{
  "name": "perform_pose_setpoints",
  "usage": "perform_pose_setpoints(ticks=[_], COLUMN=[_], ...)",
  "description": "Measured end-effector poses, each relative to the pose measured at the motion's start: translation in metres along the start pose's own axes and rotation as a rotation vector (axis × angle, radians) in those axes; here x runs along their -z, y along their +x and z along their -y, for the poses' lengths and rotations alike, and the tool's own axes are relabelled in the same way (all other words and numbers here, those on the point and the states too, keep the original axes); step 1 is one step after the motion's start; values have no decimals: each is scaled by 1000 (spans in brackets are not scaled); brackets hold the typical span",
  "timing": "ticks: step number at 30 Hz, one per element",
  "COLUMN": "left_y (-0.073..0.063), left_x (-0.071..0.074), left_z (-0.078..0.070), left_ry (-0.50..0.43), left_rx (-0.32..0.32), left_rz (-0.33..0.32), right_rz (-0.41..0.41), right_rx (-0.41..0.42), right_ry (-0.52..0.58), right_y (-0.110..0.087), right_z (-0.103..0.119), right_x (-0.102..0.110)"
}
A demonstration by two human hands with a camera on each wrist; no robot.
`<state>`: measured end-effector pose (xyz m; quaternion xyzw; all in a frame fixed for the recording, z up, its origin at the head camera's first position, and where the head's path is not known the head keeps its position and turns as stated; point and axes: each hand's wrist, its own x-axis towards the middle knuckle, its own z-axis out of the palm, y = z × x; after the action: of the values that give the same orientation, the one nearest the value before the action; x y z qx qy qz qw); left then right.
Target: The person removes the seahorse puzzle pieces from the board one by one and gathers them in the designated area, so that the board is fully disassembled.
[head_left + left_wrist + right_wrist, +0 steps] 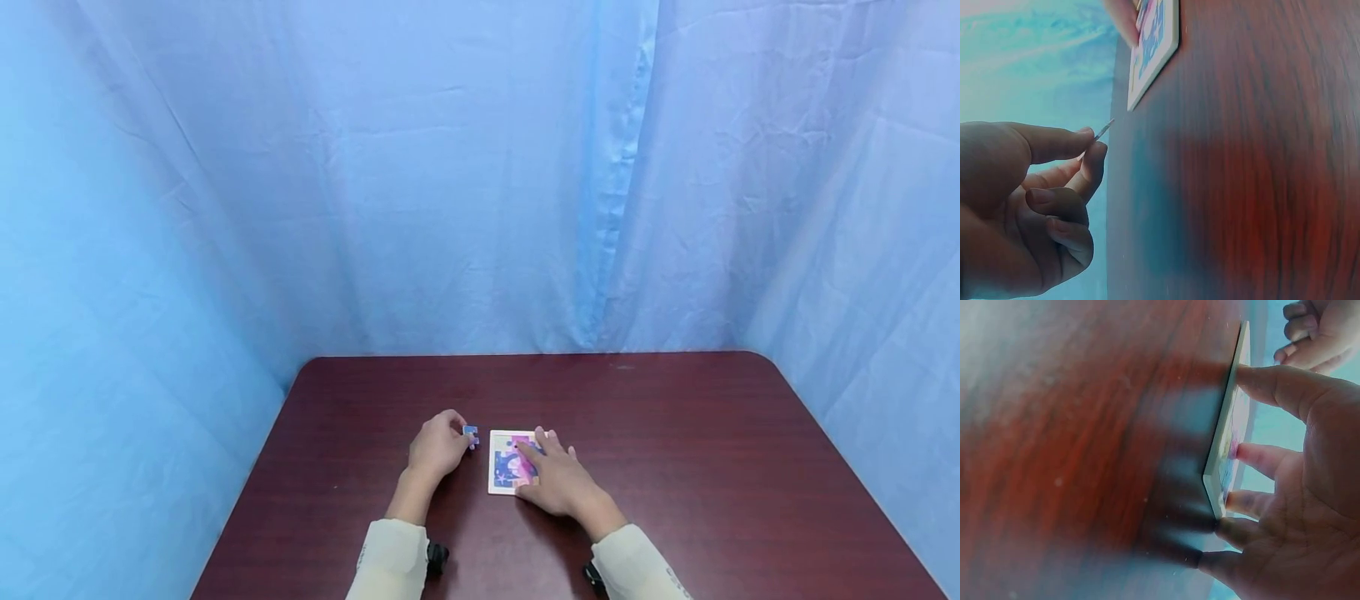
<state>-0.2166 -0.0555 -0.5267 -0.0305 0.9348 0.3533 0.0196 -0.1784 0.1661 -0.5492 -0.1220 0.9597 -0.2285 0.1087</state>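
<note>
Between thumb and forefinger my left hand (438,446) pinches a blue jigsaw puzzle piece (470,432), just left of the puzzle board. In the left wrist view the piece (1105,128) appears edge-on at the fingertips, and the other fingers curl toward the palm. The puzzle board (491,462) is square with a cream frame and a blue, pink and white picture. Spread over its right side, my right hand (558,482) touches it with the fingertips and hides that part. In the right wrist view the thumb (1266,381) lies at the frame's edge, the fingers apart.
Both hands work over a dark red-brown wooden table (712,467) with rounded far corners. Blue curtains (465,208) hang behind it and along both sides. Black wrist straps show at the pale sleeves (393,554).
</note>
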Motion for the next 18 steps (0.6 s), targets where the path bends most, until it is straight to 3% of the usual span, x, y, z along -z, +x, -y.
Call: perform_pose_setpoints(ticks=[10,18], left_y=[2,7], left_x=[21,31], left_z=[25,42], left_ry=[19,142], left_rx=[50,93], left_rz=[10,-21], right_rz=[-5,-8], right_rx=[4,16], right_ry=[25,19], right_y=[1,1], right_z=[0,1], right_x=[1,2])
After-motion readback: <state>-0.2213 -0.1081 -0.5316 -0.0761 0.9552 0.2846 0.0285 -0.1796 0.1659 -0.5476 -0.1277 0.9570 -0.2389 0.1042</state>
